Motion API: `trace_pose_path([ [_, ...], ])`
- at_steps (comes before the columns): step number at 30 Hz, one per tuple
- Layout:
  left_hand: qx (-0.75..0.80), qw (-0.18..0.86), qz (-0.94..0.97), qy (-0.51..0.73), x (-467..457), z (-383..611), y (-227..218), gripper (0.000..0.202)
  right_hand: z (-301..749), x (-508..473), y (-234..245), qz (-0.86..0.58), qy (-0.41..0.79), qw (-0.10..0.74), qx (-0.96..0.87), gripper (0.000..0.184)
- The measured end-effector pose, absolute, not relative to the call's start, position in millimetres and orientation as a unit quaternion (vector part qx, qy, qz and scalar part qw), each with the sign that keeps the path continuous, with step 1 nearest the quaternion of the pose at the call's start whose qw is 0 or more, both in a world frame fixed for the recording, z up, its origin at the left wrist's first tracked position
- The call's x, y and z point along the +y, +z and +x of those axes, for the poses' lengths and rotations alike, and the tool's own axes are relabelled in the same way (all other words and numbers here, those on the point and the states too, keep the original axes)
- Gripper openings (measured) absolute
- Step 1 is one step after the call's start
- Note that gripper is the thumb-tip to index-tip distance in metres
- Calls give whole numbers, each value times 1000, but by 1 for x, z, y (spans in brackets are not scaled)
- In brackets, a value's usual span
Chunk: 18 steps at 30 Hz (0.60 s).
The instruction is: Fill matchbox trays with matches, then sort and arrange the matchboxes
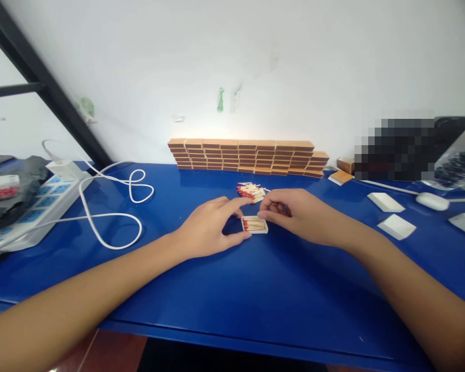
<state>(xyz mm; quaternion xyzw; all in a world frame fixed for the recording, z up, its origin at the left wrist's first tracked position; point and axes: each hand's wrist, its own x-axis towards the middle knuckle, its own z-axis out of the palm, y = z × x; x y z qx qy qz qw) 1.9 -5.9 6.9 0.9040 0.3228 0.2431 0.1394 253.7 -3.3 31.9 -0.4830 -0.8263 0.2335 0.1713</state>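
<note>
A small white matchbox tray (260, 232) sits on the blue table, with red-tipped matches (254, 224) lying side by side in it, heads to the left. My left hand (213, 227) steadies the tray from the left, thumb at its near corner and fingers at its far side. At the tray's right edge is my right hand (298, 214), its thumb and fingers drawn together in a pinch. Whatever is between those fingertips is hidden. Just behind the tray lies a loose heap of matches (251, 192), partly covered by my left index finger.
Stacked matchboxes (240, 155) form a low wall against the white wall. Empty white trays (397, 227) lie at right, near a dark screen-like object (395, 150) and a white cable. A power strip (46, 201) and looped white cable (129, 247) occupy the left.
</note>
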Motion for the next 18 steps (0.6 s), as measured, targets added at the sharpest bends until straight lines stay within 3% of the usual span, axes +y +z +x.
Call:
trace_pose_path([
  [6,323,150,902,243,-6,2,8,62,263,17,16,-569,94,267,-772,19],
  [13,319,150,903,248,-6,1,8,62,265,27,0,-585,98,212,-777,17],
  [18,325,149,903,240,-6,2,8,63,275,29,7,-532,118,220,-809,17],
])
